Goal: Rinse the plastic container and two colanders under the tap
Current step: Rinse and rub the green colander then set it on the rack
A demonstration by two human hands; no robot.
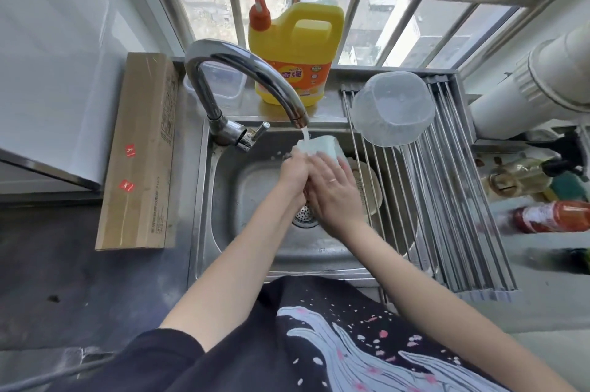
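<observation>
Now both hands meet over the sink (pixel 223 187), holding a pale green plastic container (pixel 321 145) at their fingertips, right under the running tap (pixel 255 72). Water falls onto the container's near edge. The left hand (pixel 293 172) curls its fingers around the container's left side; the right hand (pixel 332 190), fingers laid nearly straight, presses against its right side. Beyond and right of the right hand, a translucent colander (pixel 394 109) lies upside down on the roll-up drying rack (pixel 447 200). Beyond the hands stands a yellow detergent jug (pixel 297 53), with a clear tub (pixel 223 85) just left of it.
</observation>
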